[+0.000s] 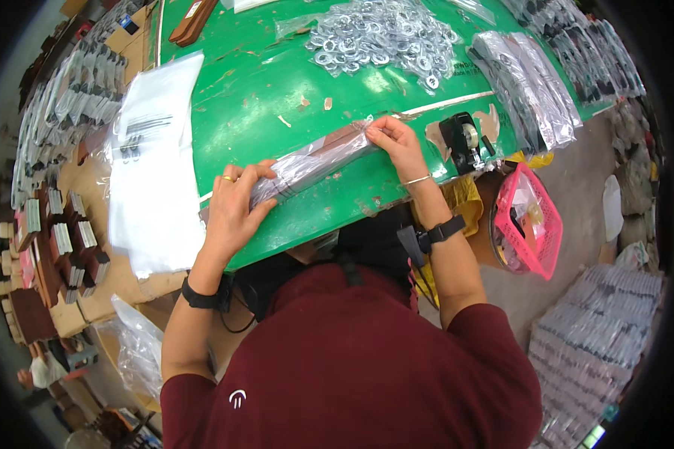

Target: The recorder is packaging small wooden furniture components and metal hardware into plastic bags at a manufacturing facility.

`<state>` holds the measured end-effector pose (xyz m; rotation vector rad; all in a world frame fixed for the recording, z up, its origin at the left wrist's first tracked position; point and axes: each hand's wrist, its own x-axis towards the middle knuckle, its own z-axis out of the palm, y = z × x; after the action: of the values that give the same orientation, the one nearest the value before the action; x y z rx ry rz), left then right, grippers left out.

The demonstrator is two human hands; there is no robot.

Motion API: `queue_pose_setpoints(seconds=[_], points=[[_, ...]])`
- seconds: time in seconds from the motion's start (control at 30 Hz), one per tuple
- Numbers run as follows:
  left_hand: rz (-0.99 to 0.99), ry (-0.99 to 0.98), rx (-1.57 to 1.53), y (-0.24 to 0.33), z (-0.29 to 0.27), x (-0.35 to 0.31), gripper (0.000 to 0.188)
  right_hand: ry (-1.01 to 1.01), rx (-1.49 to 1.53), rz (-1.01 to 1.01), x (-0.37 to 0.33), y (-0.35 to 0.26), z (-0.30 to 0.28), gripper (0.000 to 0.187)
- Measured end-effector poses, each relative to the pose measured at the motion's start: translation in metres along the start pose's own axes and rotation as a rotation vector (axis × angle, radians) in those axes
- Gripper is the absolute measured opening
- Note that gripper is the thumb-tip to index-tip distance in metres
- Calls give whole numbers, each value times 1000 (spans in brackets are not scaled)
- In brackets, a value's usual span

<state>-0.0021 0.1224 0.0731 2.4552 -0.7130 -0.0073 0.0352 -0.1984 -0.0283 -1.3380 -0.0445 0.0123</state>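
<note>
A long, narrow clear plastic bag [314, 166] with brown strips inside lies slantwise along the near edge of the green table [240, 105]. My left hand [238, 203] is curled over its left end, thumb on the near side and fingers on the far side. At the other end, my right hand [397, 146] pinches the plastic between thumb and fingers. Just right of that hand sits a black tape dispenser [460, 142]. To the left of my left hand lies a pile of flat white plastic bags [153, 187].
Small bagged metal rings [382, 37] are heaped at the far side. Wrapped packages [528, 90] lie at the far right; more packages [591, 352] are stacked lower right. A pink basket [535, 224] stands beside the table. Brown bars [60, 239] are stacked at left.
</note>
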Motion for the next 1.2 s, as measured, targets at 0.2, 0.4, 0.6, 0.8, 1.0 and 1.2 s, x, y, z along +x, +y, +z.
queue_pose_setpoints(seconds=[0.2,0.4,0.6,0.8,1.0,1.2], points=[[70,16,261,25,3,19,66,28,-17,6,1,2,2,9],[299,43,287,43,46,67,64,-12,-42,28,5,3,2,12],[283,49,215,42,60,74,47,77,45,-36,5,13,-7,18],[236,69,168,47,59,68,44,672,-821,-409,-64,-66,-31,33],[247,83,227,49,61,67,45,637,-1198,-151,-100,-87,-102,50],[254,101,238,51,64,66,47,614,-1039,-76,-87,-84,-108,47]])
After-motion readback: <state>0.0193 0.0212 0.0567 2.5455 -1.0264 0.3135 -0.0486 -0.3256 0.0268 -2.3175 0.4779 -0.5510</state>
